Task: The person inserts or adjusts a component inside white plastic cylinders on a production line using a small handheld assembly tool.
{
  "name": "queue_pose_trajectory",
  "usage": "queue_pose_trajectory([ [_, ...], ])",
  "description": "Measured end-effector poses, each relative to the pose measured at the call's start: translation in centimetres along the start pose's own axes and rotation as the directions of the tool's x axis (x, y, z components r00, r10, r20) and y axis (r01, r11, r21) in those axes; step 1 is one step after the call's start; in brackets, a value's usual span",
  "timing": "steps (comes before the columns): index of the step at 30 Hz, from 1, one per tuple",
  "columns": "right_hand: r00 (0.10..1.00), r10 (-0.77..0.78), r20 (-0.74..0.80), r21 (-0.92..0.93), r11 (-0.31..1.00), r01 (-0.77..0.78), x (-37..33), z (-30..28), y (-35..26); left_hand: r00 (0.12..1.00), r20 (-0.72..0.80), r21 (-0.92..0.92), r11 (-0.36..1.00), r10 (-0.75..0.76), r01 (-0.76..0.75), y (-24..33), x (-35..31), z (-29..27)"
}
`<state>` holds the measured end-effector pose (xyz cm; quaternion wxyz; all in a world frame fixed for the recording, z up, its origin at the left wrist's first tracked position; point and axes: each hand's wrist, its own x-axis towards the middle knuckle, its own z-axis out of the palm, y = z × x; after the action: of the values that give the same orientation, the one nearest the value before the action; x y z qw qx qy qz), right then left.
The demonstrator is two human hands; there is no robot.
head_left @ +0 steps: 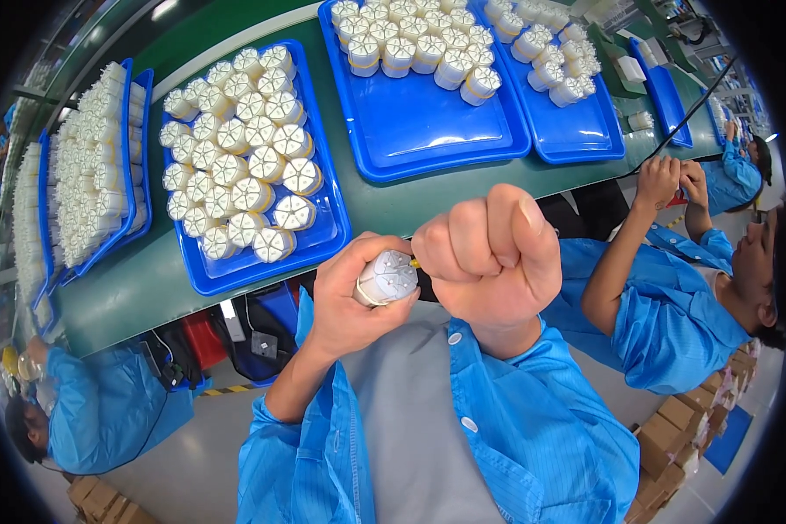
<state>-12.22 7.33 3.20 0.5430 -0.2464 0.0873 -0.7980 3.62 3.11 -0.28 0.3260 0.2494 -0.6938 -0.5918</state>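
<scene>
My left hand [341, 301] is wrapped round a white cylindrical bundle [388, 278], its segmented end face turned up toward me. A pale band circles the bundle's lower side. Right beside it, my right hand [493, 258] is closed in a fist with the thumb on top. A small yellow bit shows between the fist and the bundle; the rest of whatever the fist holds is hidden. Beyond my hands a blue tray [336, 205] holds many similar white bundles [231, 170], several with yellow bands.
Another blue tray [428, 131] farther back is partly filled with bundles, with one more blue tray [576, 140] on its right. Stacked trays [135, 166] of white pieces stand at left on the green table [105, 306]. Co-workers in blue sit on either side; cardboard boxes [672, 437] lie behind.
</scene>
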Motion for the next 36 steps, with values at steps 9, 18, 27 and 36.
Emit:
queue_pose_trajectory([
  [9, 0.996, 0.072, -0.043, -0.038, 0.997, -0.074, -0.4, -0.3, 0.7, 0.997, -0.031, 0.025, 0.997, -0.067, 0.068, -0.4, -0.5, 0.5],
  [18, 0.999, -0.025, -0.046, -0.013, 1.0, 0.025, -0.6, -0.1, 0.5, 0.986, 0.01, -0.188, 0.968, -0.168, 0.167, -0.3, -0.9, 0.1],
  [27, 0.993, 0.061, -0.097, -0.029, 0.998, -0.064, -0.5, 0.4, 1.3, 0.977, 0.017, -0.071, 0.975, -0.212, 0.213, -0.4, -1.9, -1.1],
  [36, 0.969, -0.204, -0.138, -0.188, 0.966, 0.177, -2.1, -3.7, -0.6, 0.861, -0.508, 0.262, 0.946, -0.034, 0.191, 2.8, -6.4, -11.5],
])
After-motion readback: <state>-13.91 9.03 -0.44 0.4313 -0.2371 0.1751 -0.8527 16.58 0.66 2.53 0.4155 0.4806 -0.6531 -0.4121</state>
